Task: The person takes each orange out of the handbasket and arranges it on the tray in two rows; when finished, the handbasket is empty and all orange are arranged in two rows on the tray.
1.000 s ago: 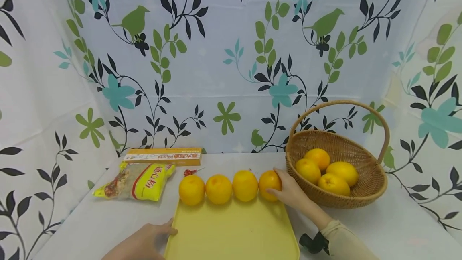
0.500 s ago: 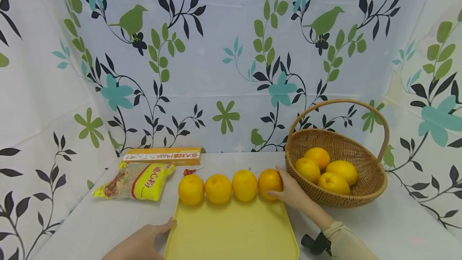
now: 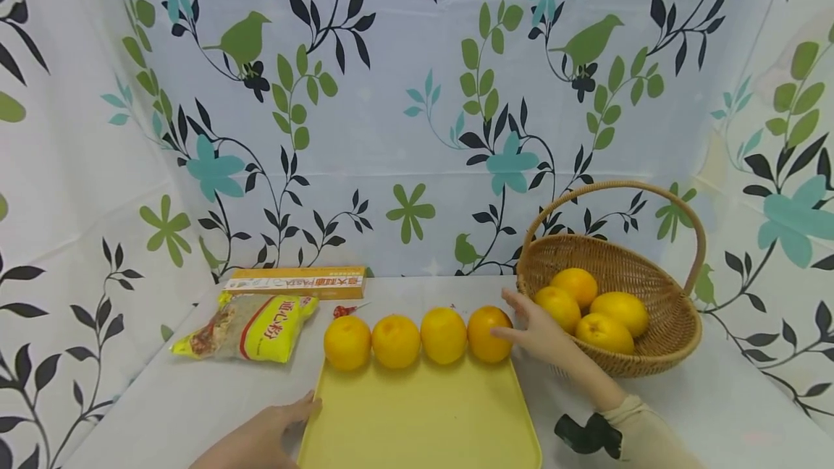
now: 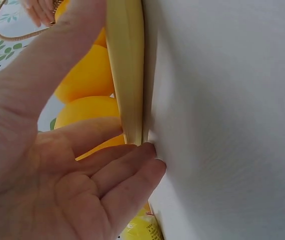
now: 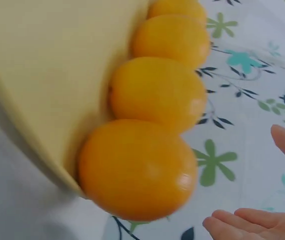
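A flat pale-yellow plastic tray (image 3: pixel 420 422) is seen lying on a white table (image 3: pixel 730 396), in front of a curtain printed with leaves, flowers and birds. Four round orange fruits are lined up in a row along the tray's far edge, touching one another. The rightmost orange (image 3: pixel 489 334) is set at the tray's far right corner.

The right hand (image 3: pixel 537 331) is held just beside that rightmost orange, between it and the basket, with fingers spread and relaxed. In the right wrist view, a gap is seen between the fingertips (image 5: pixel 242 225) and the fruit (image 5: pixel 137 170), so nothing is gripped.

The left hand (image 3: pixel 260 436) is laid flat on the table at the tray's near left edge. In the left wrist view, its straight fingers (image 4: pixel 127 170) are seen touching the tray's rim (image 4: pixel 127 70); nothing is held.

A woven wicker basket with an arched handle (image 3: pixel 677 339) is placed to the right of the tray, with four more orange fruits inside. A yellow plastic food packet (image 3: pixel 247 326) and a long orange cardboard box (image 3: pixel 296 281) are seen at the back left.
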Demonstrator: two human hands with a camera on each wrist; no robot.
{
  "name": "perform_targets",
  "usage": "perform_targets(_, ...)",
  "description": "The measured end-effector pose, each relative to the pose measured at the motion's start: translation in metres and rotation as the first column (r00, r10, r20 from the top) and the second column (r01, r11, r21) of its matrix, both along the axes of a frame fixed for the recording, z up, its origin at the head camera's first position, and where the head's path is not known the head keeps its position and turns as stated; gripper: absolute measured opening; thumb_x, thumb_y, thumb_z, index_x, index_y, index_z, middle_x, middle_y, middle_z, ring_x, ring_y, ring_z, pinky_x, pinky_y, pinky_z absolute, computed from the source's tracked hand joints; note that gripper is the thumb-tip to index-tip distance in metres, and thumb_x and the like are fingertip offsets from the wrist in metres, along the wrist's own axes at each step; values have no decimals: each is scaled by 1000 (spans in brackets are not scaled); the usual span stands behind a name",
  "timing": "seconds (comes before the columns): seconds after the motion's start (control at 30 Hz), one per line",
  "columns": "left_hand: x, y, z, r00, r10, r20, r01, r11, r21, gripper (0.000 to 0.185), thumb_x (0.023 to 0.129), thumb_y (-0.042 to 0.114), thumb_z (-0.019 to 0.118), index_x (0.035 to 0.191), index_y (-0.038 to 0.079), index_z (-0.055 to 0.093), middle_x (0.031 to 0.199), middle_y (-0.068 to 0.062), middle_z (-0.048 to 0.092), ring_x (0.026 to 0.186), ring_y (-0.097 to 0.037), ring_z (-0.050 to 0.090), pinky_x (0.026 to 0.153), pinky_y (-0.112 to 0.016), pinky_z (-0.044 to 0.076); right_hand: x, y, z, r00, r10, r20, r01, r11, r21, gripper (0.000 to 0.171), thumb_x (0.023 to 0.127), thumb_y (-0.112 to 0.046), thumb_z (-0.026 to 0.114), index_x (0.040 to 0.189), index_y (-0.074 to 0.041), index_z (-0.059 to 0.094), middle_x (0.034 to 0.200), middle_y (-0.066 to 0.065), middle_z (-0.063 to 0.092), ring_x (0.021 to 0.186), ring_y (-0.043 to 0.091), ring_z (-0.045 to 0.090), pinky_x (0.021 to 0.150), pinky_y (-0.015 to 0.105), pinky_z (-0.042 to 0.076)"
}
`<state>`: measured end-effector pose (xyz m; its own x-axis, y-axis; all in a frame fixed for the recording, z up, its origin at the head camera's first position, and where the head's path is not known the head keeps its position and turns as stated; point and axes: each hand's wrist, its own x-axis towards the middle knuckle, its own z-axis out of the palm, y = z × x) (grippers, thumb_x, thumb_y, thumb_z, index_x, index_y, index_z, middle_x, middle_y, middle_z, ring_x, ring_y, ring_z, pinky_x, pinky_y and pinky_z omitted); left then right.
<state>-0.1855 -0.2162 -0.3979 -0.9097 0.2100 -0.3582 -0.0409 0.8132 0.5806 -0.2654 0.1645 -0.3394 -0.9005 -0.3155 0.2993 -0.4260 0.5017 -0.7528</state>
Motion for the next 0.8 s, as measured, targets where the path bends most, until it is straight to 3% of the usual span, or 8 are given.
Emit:
perform_targets(0.07, 0, 2, 1, 1000, 13, 18, -13, 1000, -2, 90, 41, 53, 64, 118, 14, 37, 123, -15, 26, 102, -40, 27, 71, -58, 27, -5, 8, -1, 1000, 21, 14, -20, 997, -71, 68, 69, -28, 59, 123, -7, 24, 123, 12, 28, 109, 24, 27, 87, 35, 25)
perform_targets(0.17, 1, 3, 1, 999, 24, 29, -24, 1000, 1, 91, 41, 51, 65, 119, 14, 37, 123, -14, 26, 101, -41, 27, 70, -58, 28, -32, 32, -26, 998, 52, -37, -58, 980, -191, 62, 71, -25, 58, 123, -15, 25, 123, 4, 28, 109, 16, 27, 87, 27, 28)
perform_targets(0.27, 0, 2, 0, 999, 25, 28, -25, 1000, 9, 91, 41, 50, 66, 119, 14, 37, 121, -15, 29, 100, -39, 30, 69, -57, 29, -51, 55, -46, 997, 23, -80, -43, 965, -258, 58, 72, -26, 57, 122, -23, 27, 122, -4, 31, 108, 10, 29, 84, 20, 30)
perform_targets(0.5, -1, -3, 0, 999, 7, 44, -8, 999, 39, 94, 44, 48, 67, 122, 11, 31, 119, -16, 32, 100, -38, 31, 68, -56, 31, -23, 70, -8, 994, -25, -111, -6, 963, -270, 57, 74, -20, 55, 123, -19, 26, 123, 1, 29, 110, 14, 26, 85, 17, 27)
perform_targets(0.57, -2, -3, 0, 999, 11, 45, -12, 1000, 26, 95, 43, 49, 66, 122, 11, 30, 117, -17, 34, 98, -36, 34, 67, -56, 31, -17, 76, 2, 993, -51, -109, 22, 967, -253, 57, 74, -20, 55, 123, -18, 25, 123, 4, 28, 111, 16, 25, 87, 21, 27)
perform_targets(0.7, -2, -1, 0, 999, 19, 36, -19, 1000, 12, 95, 42, 50, 66, 122, 13, 30, 116, -16, 36, 93, -31, 38, 67, -56, 31, -16, 92, 7, 988, -128, -91, 106, 971, -213, 58, 75, -23, 54, 124, -20, 24, 125, 2, 26, 111, 16, 23, 88, 25, 26)
perform_targets(0.8, -2, -2, 0, 998, 30, 49, -31, 999, 31, 95, 43, 49, 66, 122, 12, 30, 116, -17, 35, 92, -30, 38, 67, -56, 32, -23, 105, 1, 978, -194, -72, 180, 969, -172, 59, 74, -28, 54, 124, -24, 23, 125, -3, 25, 112, 12, 22, 89, 27, 24)
